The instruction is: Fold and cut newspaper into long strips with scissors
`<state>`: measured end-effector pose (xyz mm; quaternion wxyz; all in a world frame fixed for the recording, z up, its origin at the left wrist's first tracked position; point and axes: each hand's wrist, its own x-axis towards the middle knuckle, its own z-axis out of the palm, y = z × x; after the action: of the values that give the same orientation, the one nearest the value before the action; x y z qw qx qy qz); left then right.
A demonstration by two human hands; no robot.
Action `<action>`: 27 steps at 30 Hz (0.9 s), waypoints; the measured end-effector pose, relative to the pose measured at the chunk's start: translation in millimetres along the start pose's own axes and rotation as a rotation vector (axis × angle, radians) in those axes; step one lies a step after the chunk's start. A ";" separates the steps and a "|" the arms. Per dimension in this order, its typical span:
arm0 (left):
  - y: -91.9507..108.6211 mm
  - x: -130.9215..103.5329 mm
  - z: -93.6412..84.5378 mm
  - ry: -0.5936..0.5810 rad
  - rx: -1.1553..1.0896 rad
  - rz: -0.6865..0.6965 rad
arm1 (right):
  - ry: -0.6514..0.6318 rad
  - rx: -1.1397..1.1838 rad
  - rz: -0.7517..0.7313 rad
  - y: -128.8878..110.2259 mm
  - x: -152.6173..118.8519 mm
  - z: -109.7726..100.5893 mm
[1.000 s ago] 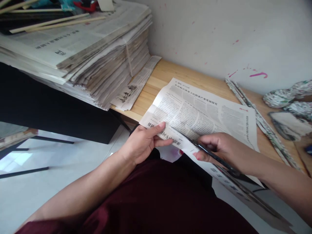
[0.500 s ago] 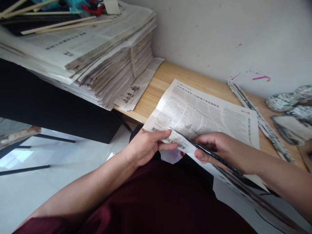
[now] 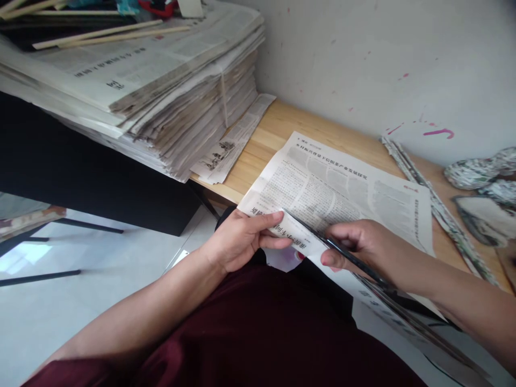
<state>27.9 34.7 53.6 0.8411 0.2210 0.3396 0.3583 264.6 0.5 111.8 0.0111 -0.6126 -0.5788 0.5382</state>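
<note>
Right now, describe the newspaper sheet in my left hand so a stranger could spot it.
Find the pale wooden table, right of the tall newspaper stack. Across its front edge lies a newspaper sheet, its near side held by the left hand, with a dark tool in the right hand against it. Unlike the narrow printed strips beside the stack, this sheet is spread wide.

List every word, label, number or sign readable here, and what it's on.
Newspaper sheet, top headline, appears to read: "乡村振兴背景下信阳茶产业发展探究".
Its small print and red mark: too small.
Its edge by the left hand: large characters, partly covered, unclear.
Newspaper stack: turned headline, too blurred.
Paper strips beside it: too small.
</note>
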 end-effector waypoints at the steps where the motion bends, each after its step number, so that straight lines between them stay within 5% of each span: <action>1: 1.6 0.2 -2.0 0.013 -0.004 0.007 | 0.008 0.005 0.010 -1.1 -0.8 0.0; 7: 7.5 -2.0 -12.7 0.115 -0.019 0.084 | 0.068 0.008 -0.011 5.1 1.4 0.2; 22: 10.8 0.4 -16.1 0.131 0.016 0.084 | -0.137 -0.075 -0.025 -7.3 6.8 -12.3; 27: 9.4 1.4 -15.8 0.100 0.028 0.076 | -0.108 -0.043 -0.011 -14.3 9.8 -12.2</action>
<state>12.8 43.8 48.2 0.8057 0.2275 0.3774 0.3958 260.4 19.7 119.7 -0.0303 -0.5794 -0.5935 0.5578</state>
